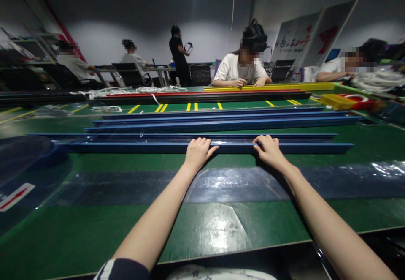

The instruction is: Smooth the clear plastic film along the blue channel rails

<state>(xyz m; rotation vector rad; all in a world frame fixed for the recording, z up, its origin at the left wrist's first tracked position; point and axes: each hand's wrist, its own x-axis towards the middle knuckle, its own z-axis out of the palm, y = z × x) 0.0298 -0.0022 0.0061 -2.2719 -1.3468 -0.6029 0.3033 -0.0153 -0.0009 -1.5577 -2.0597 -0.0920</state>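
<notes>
A long blue channel strip (300, 148) lies crosswise in front of me on the green table (126, 229). My left hand (198, 153) grips its near edge left of the middle, fingers over the top and thumb along the front. Farther right, my right hand (268, 149) holds the same edge, its fingers curled over and the thumb at the front. Between the two hands, shiny clear film (234, 141) shows inside the channel. Nearer to me, a wide clear plastic strip (234, 183) runs flat across the table beneath my forearms.
More blue strips (221, 121) lie beyond, then black, red and yellow strips (284, 87). A clear plastic roll (25, 157) with a red arrow label is at left. A yellow tray (338, 101) sits at right. A person (242, 69) works across the table; others are farther back.
</notes>
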